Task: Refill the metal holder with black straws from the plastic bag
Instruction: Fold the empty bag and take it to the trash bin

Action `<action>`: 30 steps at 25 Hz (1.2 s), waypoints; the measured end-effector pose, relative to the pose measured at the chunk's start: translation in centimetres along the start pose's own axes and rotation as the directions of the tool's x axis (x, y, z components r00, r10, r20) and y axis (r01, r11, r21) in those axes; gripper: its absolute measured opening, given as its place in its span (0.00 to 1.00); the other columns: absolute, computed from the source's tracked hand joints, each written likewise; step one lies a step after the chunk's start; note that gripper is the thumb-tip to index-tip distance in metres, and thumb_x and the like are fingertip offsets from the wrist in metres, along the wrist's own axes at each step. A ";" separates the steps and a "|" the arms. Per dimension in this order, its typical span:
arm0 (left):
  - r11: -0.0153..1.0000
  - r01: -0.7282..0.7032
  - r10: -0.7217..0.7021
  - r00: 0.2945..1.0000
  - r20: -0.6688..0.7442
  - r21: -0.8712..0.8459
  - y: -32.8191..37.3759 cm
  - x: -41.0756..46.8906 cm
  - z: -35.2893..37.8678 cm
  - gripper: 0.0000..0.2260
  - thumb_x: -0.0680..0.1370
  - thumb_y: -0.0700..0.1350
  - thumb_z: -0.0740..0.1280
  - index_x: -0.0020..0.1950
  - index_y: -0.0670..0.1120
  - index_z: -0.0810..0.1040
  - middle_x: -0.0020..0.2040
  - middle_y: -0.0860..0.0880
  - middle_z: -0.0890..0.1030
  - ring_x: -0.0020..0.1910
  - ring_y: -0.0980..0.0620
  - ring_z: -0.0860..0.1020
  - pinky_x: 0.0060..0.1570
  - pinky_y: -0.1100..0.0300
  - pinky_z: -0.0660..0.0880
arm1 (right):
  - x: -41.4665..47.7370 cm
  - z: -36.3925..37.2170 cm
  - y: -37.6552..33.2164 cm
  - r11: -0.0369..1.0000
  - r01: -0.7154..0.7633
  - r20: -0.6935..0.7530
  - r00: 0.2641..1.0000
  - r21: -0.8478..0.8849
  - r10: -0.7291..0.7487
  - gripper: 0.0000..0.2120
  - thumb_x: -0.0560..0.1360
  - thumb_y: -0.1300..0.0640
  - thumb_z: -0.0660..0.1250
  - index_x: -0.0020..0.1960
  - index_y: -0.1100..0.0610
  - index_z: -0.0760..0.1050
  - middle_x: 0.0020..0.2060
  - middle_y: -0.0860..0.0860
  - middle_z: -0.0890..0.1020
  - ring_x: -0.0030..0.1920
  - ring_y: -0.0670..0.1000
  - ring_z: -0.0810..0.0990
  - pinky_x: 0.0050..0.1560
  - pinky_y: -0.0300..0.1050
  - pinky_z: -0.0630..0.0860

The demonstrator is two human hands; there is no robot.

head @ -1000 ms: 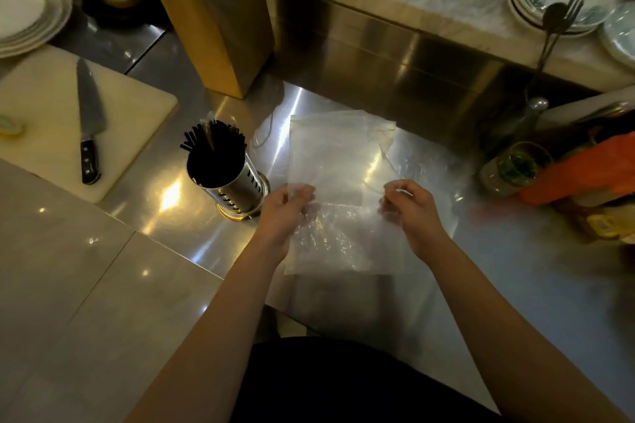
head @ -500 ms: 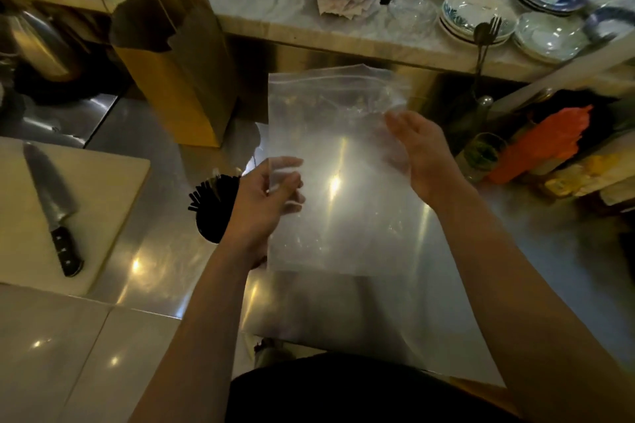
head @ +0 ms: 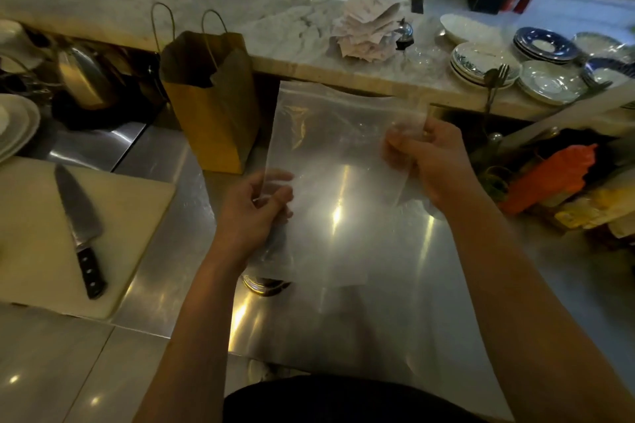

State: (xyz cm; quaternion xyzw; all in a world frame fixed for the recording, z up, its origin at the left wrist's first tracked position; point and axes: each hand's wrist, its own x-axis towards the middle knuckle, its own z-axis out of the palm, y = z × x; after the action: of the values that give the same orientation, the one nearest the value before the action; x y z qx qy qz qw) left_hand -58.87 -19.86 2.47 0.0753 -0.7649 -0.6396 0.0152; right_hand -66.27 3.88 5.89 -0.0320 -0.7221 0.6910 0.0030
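A clear plastic bag (head: 330, 161) hangs upright above the steel counter, stretched between both hands. No straws show inside it. My left hand (head: 252, 215) pinches its left edge low down. My right hand (head: 429, 161) grips its upper right corner. The metal holder (head: 264, 283) stands on the counter behind my left wrist and the bag; only its shiny base shows. The black straws in it are hidden.
A brown paper bag (head: 213, 103) stands just behind the plastic bag to the left. A white cutting board (head: 41, 233) with a large knife (head: 80, 227) lies at left. Stacked plates (head: 481, 65) and paper slips sit on the marble ledge. Orange and yellow packets (head: 556, 178) crowd the right.
The bag was lifted off the counter and held up. My right hand moved to its upper right corner. The holder and its straws slid out of sight behind my left hand.
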 end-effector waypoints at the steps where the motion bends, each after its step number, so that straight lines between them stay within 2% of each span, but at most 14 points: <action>1: 1.000 -0.002 0.002 1.000 -0.006 0.002 0.1 0.0 -0.2 0.07 0.79 0.39 0.66 0.55 0.44 0.79 0.43 0.48 0.81 0.34 0.65 0.80 0.33 0.73 0.75 | -0.1 0.0 -0.1 1.000 0.001 -0.004 1.000 -0.003 -0.001 0.04 0.76 0.61 0.69 0.48 0.61 0.80 0.33 0.51 0.82 0.35 0.49 0.83 0.40 0.49 0.81; 4: 1.000 -0.015 0.014 1.000 -0.004 -0.023 0.4 -0.3 -0.2 0.06 0.79 0.39 0.65 0.55 0.41 0.78 0.42 0.47 0.81 0.31 0.62 0.80 0.30 0.73 0.74 | -0.2 0.4 -0.5 1.000 0.017 -0.076 0.997 0.007 -0.016 0.08 0.79 0.57 0.65 0.49 0.61 0.80 0.33 0.51 0.83 0.35 0.50 0.83 0.43 0.52 0.81; 6: 0.998 -0.017 0.019 0.999 0.029 -0.052 0.4 -0.7 0.0 0.07 0.80 0.41 0.63 0.55 0.41 0.77 0.39 0.48 0.82 0.30 0.61 0.80 0.30 0.72 0.74 | -0.5 0.9 -0.8 0.997 0.034 -0.105 0.994 0.072 -0.026 0.09 0.81 0.57 0.62 0.50 0.60 0.79 0.32 0.50 0.83 0.34 0.48 0.82 0.41 0.48 0.82; 8: 0.994 0.006 -0.001 0.999 0.038 -0.113 0.4 -1.0 0.1 0.08 0.81 0.42 0.61 0.55 0.42 0.76 0.36 0.51 0.83 0.30 0.60 0.80 0.30 0.71 0.75 | -1.0 1.1 -1.1 0.976 -0.024 -0.055 0.998 0.216 0.037 0.10 0.81 0.55 0.60 0.52 0.59 0.78 0.35 0.51 0.84 0.36 0.49 0.83 0.41 0.46 0.82; 9: 0.991 0.002 -0.001 1.000 0.006 -0.131 0.4 -1.0 0.2 0.08 0.81 0.42 0.61 0.56 0.41 0.76 0.35 0.52 0.83 0.30 0.60 0.80 0.30 0.70 0.75 | -1.4 0.9 -1.1 0.964 -0.073 0.015 0.997 0.256 0.072 0.11 0.81 0.54 0.60 0.54 0.59 0.77 0.39 0.53 0.85 0.40 0.51 0.84 0.43 0.47 0.82; 11: 0.990 -0.019 0.006 0.995 -0.095 -0.137 0.2 -0.9 0.2 0.08 0.81 0.42 0.61 0.56 0.41 0.76 0.37 0.52 0.83 0.31 0.60 0.81 0.32 0.70 0.76 | -2.4 0.0 -0.5 0.974 -0.163 0.180 0.974 0.159 0.134 0.10 0.80 0.56 0.62 0.58 0.59 0.77 0.47 0.55 0.85 0.47 0.54 0.85 0.45 0.47 0.81; 14: 0.976 -0.005 -0.024 0.991 -0.133 -0.216 0.3 -0.7 0.2 0.07 0.80 0.42 0.63 0.56 0.41 0.76 0.43 0.49 0.84 0.35 0.57 0.83 0.35 0.66 0.79 | -3.8 -1.4 0.3 0.986 -0.167 0.294 0.941 -0.027 0.167 0.09 0.79 0.61 0.62 0.58 0.60 0.76 0.47 0.55 0.85 0.48 0.56 0.85 0.43 0.44 0.80; 19: 0.921 0.095 -0.095 0.995 0.020 -0.378 1.0 -0.5 -1.1 0.09 0.79 0.41 0.65 0.59 0.44 0.76 0.45 0.48 0.86 0.41 0.50 0.85 0.37 0.60 0.80 | -4.3 -3.2 0.2 0.990 -0.129 0.310 0.941 -0.050 0.138 0.07 0.80 0.65 0.60 0.55 0.60 0.75 0.47 0.57 0.85 0.47 0.57 0.85 0.42 0.45 0.80; 21: 0.921 0.139 -0.104 0.988 0.113 -0.364 1.0 -0.6 -2.0 0.10 0.79 0.39 0.64 0.59 0.45 0.76 0.46 0.47 0.86 0.42 0.50 0.85 0.38 0.60 0.81 | -4.6 -3.5 0.1 0.990 -0.125 0.335 0.932 -0.061 0.138 0.08 0.79 0.65 0.60 0.56 0.59 0.75 0.48 0.58 0.85 0.48 0.57 0.85 0.43 0.47 0.80; 24: 0.920 0.181 -0.122 0.975 0.185 -0.348 0.5 -0.7 -2.8 0.12 0.77 0.36 0.65 0.61 0.44 0.76 0.47 0.46 0.86 0.44 0.49 0.85 0.37 0.59 0.81 | -5.1 -3.8 -0.3 0.981 -0.168 0.476 0.858 -0.094 0.192 0.15 0.76 0.65 0.64 0.63 0.58 0.71 0.51 0.60 0.84 0.51 0.60 0.84 0.45 0.51 0.81; 26: 0.917 0.186 -0.125 0.974 0.188 -0.354 0.3 -0.7 -3.0 0.12 0.77 0.36 0.65 0.60 0.44 0.76 0.47 0.45 0.86 0.45 0.47 0.85 0.36 0.60 0.81 | -5.3 -3.7 -0.4 0.973 -0.181 0.551 0.802 -0.141 0.229 0.16 0.77 0.66 0.62 0.64 0.57 0.69 0.51 0.61 0.84 0.50 0.61 0.84 0.43 0.49 0.81; 30: 0.918 0.204 -0.098 0.947 0.305 -0.340 0.2 -1.4 -3.8 0.15 0.72 0.35 0.67 0.57 0.45 0.77 0.48 0.43 0.86 0.44 0.46 0.85 0.36 0.57 0.82 | -4.8 -3.7 -0.2 0.981 -0.167 0.486 0.852 -0.103 0.196 0.14 0.79 0.68 0.60 0.63 0.60 0.68 0.50 0.61 0.84 0.46 0.62 0.85 0.39 0.47 0.82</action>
State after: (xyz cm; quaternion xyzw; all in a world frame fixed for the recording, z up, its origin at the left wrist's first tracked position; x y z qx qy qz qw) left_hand -57.09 -23.39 3.41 0.0389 -0.6180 -0.7744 -0.1299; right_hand -61.30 7.35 6.44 0.0775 -0.7121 0.6524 -0.2477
